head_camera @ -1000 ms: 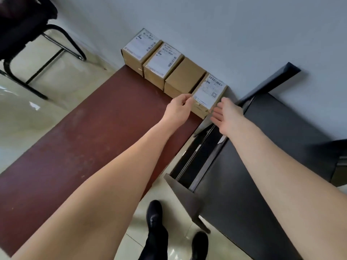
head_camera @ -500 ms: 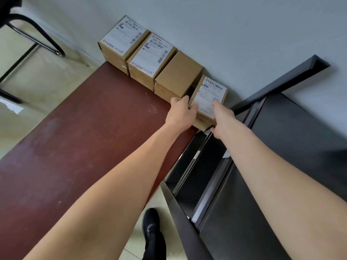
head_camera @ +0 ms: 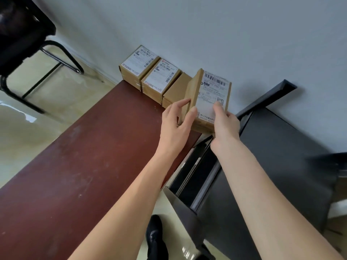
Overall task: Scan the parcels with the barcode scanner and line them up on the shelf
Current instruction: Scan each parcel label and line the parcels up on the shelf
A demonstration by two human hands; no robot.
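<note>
A black chair [head_camera: 22, 34] stands far left on the shiny pale floor [head_camera: 28, 132], next to the blue-grey wall [head_camera: 206, 30]. To the right of it a long dark red surface [head_camera: 78, 166] runs up to the wall.

At the far end of the red surface three brown boxes sit in a row by the wall, side by side and touching. The first box [head_camera: 138, 65] has a white label on top. The second box [head_camera: 160, 77] has a white label with a bar code too. The third box [head_camera: 176, 89] has a plain brown top, and it is partly hidden.

Next comes the fourth box [head_camera: 208, 94], the one in the hands. It is tilted and lifted up, just right of the third box, above the right corner of the red surface. Its white label with a big bar code faces the camera.

The left hand [head_camera: 175, 122] holds the box's left side, with fingers curled on the brown side and the thumb at the front edge. The right hand [head_camera: 225, 121] grips the right side, with the thumb pressed on the label. Both hands squeeze the box between them.

To the right stands a dark grey metal cabinet [head_camera: 272, 156]. Down low between the arms, a black shoe [head_camera: 154, 237] is on the floor.
</note>
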